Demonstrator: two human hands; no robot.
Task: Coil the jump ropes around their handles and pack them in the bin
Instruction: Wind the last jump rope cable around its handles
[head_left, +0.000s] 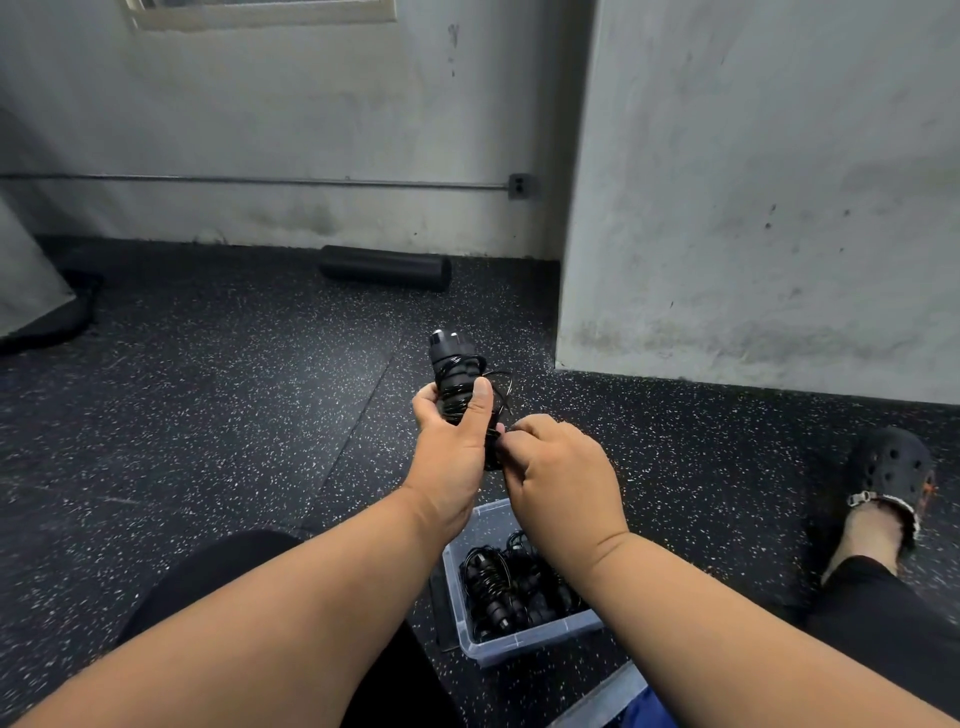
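black rope (457, 384) is wound on its handles, gripped upright in the left hand (452, 441) right above the bin (524, 642) so the right hand (561, 467) can pinch the loose end, probably tucking it.

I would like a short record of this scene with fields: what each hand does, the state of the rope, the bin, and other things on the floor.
left hand: grips the handles, thumb pressing the coils
right hand: pinches the rope near the lower end of the handles
jump rope: black, mostly coiled, one loop loose
bin: clear plastic, on the floor below the hands, holds coiled ropes
floor: black foam roller by the wall
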